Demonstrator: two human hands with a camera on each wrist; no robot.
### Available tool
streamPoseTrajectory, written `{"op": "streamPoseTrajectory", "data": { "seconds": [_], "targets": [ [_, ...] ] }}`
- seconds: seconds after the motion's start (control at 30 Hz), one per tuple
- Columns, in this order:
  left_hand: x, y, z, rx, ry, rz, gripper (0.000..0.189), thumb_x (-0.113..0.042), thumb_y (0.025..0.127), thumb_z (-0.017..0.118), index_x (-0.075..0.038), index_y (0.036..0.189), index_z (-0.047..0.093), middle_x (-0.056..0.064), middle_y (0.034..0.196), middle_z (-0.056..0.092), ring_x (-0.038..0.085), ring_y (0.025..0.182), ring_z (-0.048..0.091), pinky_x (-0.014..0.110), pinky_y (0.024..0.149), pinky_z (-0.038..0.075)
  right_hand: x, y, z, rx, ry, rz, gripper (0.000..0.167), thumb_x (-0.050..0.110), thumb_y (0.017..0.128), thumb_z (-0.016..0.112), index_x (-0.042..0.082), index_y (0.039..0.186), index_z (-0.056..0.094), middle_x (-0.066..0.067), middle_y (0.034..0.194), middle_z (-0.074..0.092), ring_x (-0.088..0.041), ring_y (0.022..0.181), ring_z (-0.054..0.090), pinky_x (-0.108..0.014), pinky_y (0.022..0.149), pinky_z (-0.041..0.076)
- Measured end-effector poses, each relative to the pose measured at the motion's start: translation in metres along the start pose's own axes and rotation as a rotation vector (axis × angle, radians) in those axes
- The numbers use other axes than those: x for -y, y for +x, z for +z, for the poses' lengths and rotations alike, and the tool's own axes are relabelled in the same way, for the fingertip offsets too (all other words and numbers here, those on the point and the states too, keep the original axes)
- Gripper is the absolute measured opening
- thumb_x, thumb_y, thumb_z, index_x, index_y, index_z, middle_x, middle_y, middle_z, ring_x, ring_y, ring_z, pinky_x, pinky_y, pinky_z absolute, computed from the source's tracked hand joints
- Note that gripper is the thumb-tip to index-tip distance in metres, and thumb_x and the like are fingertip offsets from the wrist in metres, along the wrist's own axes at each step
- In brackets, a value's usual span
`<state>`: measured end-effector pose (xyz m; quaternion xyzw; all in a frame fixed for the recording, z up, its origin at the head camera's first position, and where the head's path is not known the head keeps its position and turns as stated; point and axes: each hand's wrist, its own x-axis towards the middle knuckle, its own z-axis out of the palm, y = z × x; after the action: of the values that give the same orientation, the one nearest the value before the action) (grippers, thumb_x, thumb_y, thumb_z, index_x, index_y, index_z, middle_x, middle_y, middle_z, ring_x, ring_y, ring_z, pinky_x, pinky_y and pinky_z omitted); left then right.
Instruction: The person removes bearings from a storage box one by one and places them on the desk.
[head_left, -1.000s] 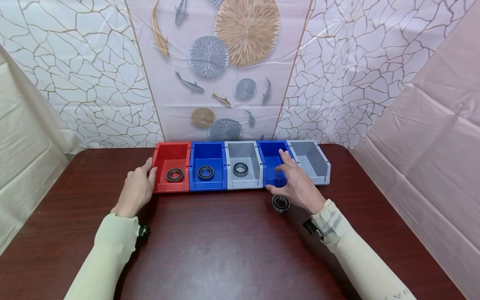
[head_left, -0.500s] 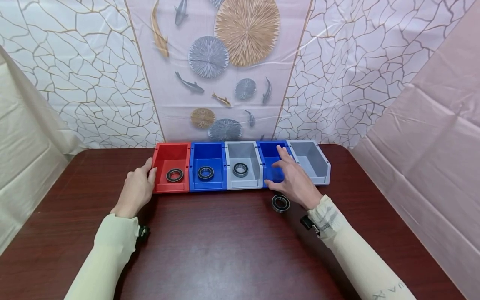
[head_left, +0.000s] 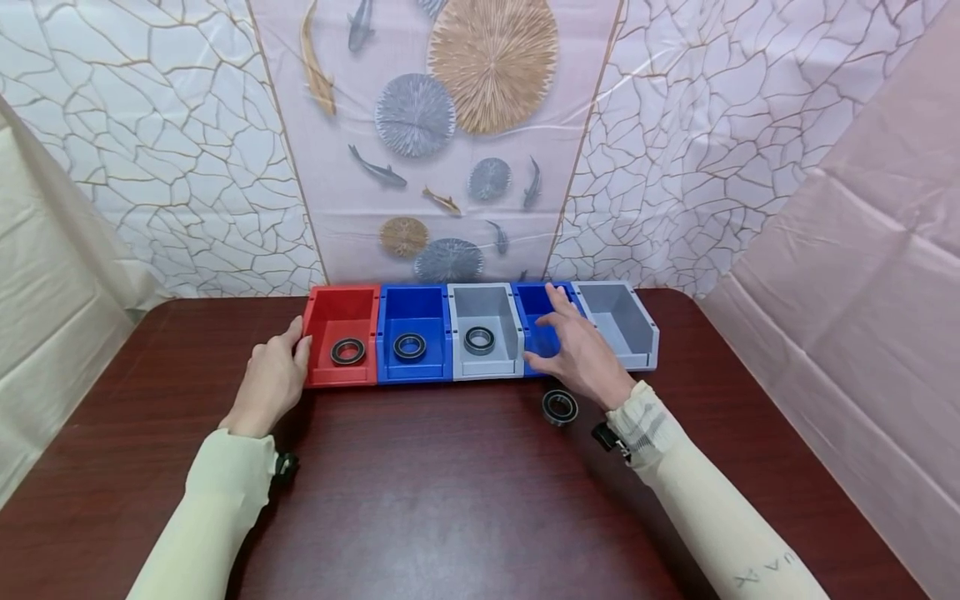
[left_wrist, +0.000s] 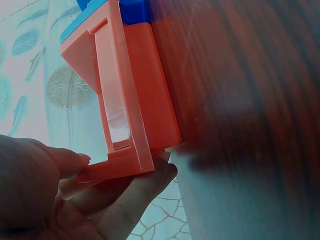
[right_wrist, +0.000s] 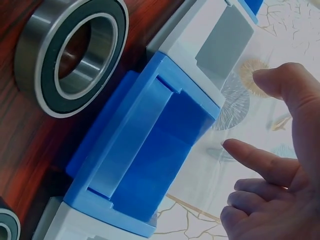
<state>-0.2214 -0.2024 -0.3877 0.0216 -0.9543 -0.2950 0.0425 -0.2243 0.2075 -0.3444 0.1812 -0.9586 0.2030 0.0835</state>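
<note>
In the head view, my left hand [head_left: 270, 375] grips the left side wall of the red bin [head_left: 341, 377]. The left wrist view has the thumb over that wall and fingers outside it. My right hand [head_left: 581, 354] hovers at the fourth bin, a blue bin [head_left: 531, 317], fingers apart, holding nothing. On the table just in front lies a ball bearing [head_left: 560, 421], black-sealed with steel rings. Part of another bearing [right_wrist: 14, 220] enters the right wrist view's lower left corner. Single bearings lie in the red bin [head_left: 348, 362], left blue bin [head_left: 409, 359] and middle grey bin [head_left: 479, 351].
The bins stand side by side in a row near the back of the dark wooden table [head_left: 420, 483]. At the right end is another grey bin [head_left: 615, 329]. A patterned cloth [head_left: 450, 150] hangs behind the table, with plain cloth at both sides.
My right hand has shifted slightly left and forward over the right blue bin. The left hand stays on the red bin, and the visible bearings keep their places.
</note>
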Motion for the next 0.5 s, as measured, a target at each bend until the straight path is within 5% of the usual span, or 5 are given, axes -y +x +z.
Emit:
{"op": "streamPoseTrajectory", "data": {
  "seconds": [0.5],
  "targets": [
    [0.0,0.0013,-0.0009,0.013,0.001,-0.006,0.062,-0.026,0.11,0.043,-0.009,0.163,0.016,0.032,0.155,0.04,0.047,0.123,0.055,0.056,0.094,0.057,-0.0007,0.0067,0.0012,-0.008,0.026,-0.012,0.059,0.029,0.088,0.079,-0.011,0.127,0.063,-0.023,0.17,0.017,-0.041,0.158,0.014,-0.057,0.124,0.026]
  ]
}}
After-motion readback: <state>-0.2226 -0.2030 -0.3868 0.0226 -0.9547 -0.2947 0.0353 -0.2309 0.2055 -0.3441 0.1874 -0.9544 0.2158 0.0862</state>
